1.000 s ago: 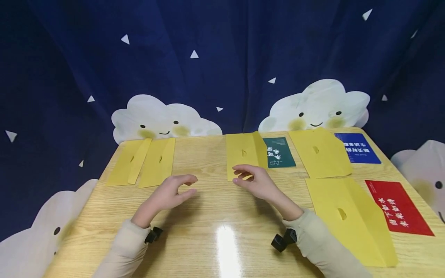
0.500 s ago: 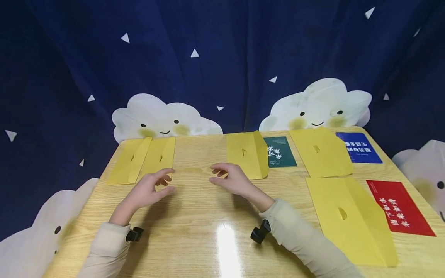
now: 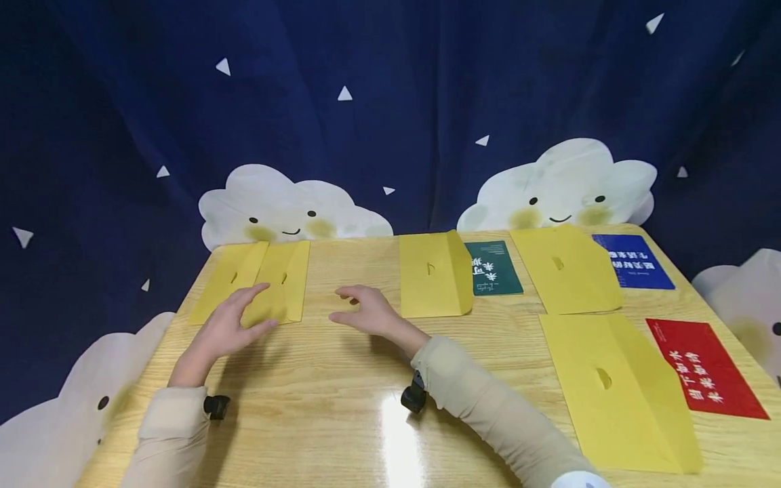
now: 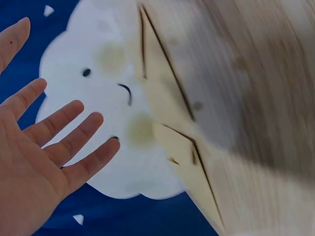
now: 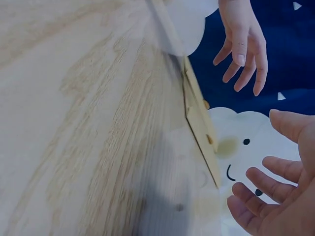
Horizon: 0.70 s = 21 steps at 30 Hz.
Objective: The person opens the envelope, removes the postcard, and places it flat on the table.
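My left hand (image 3: 226, 323) is over the near edge of two yellow envelopes at the back left, the outer envelope (image 3: 228, 271) and the inner envelope (image 3: 289, 271). Its fingers are spread and nothing lies in them, as the left wrist view of the hand (image 4: 34, 182) confirms. To its right, my right hand (image 3: 371, 312) hovers above bare wood, left of a middle yellow envelope (image 3: 426, 278). Fingers and thumb stand apart there, and the palm of that hand (image 5: 285, 196) holds nothing in the right wrist view.
A green card (image 3: 499, 268) sticks out of the middle envelope's flap side. On the right lie an upper yellow envelope (image 3: 567, 278) beside a blue card (image 3: 637, 261), and a lower yellow envelope (image 3: 616, 407) beside a red card (image 3: 708, 369). A dark curtain (image 3: 390, 102) backs the wooden table (image 3: 317, 420).
Both hands have moved left across the table. The left hand has come over the left envelopes; the right hand has left the middle envelope. The envelopes and cards have stayed put.
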Each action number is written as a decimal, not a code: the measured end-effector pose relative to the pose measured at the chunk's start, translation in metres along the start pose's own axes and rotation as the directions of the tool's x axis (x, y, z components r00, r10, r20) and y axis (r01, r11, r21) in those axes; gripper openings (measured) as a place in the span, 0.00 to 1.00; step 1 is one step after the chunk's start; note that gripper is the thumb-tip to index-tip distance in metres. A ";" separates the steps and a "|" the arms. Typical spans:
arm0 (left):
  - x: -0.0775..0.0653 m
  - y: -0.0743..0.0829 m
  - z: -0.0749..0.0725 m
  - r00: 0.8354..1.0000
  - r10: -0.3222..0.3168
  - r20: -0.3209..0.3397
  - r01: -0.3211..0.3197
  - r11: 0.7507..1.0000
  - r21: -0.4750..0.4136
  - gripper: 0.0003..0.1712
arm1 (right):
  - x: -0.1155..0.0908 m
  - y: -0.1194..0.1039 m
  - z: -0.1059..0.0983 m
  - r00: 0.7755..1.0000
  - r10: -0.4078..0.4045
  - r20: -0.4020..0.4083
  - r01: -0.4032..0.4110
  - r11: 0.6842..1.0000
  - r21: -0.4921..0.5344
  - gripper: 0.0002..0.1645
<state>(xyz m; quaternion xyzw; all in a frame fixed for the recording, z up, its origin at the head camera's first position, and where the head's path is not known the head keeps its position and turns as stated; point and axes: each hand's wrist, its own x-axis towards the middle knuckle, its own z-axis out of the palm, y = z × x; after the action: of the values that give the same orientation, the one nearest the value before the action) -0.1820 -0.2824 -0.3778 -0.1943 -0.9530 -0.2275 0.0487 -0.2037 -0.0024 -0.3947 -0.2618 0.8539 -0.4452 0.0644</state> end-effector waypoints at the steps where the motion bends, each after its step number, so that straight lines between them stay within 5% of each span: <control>1: 0.001 -0.004 0.000 1.000 -0.015 0.008 0.015 1.000 0.004 0.41 | 0.003 0.000 0.002 1.000 0.008 0.007 -0.008 1.000 -0.004 0.31; 14: 0.018 -0.045 0.001 0.987 -0.116 0.112 0.101 0.986 0.130 0.45 | 0.044 0.007 0.030 0.993 0.064 0.104 -0.052 0.992 -0.113 0.39; 21: 0.024 -0.052 0.002 0.971 -0.175 0.164 0.150 0.976 0.157 0.44 | 0.061 0.010 0.049 0.984 0.108 0.143 -0.060 0.952 -0.301 0.43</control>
<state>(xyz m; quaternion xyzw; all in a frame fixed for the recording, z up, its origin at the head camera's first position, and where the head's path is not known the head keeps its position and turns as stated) -0.2247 -0.3159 -0.3970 -0.1309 -0.9801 -0.1435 -0.0410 -0.2431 -0.0636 -0.4242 -0.2661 0.9134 -0.2875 0.1108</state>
